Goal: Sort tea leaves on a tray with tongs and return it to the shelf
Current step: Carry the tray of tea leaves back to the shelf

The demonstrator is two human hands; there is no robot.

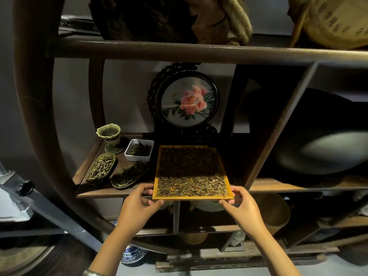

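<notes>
- Tea leaves (192, 188) lie loose in a shallow yellow-rimmed tray (156, 172), a pale, lit band nearest the person and a darker, shaded mass behind it.
- Both hands hold that tray by its near corners: the left hand (139, 204) pinches the near-left corner, the right hand (242, 204) the near-right, fingers curled round the rim.
- Most of the tray already rests on the shelf (95, 193), with its near edge jutting past the shelf's front.
- By the look of it, the tray is stiff and light, but the leaves are free to slide and spill, so it should stay level; a grip on the two opposite corners or side rims seems best.
- Just left of it on the shelf sit two leaf-shaped dishes (102, 168) of tea and a white square dish (139, 150), with a green flared cup (109, 135) further back.
- Behind the tray stands a round peony screen (188, 101) in a dark carved frame.
- No tongs are in view, and no label or brand can be read anywhere.
</notes>
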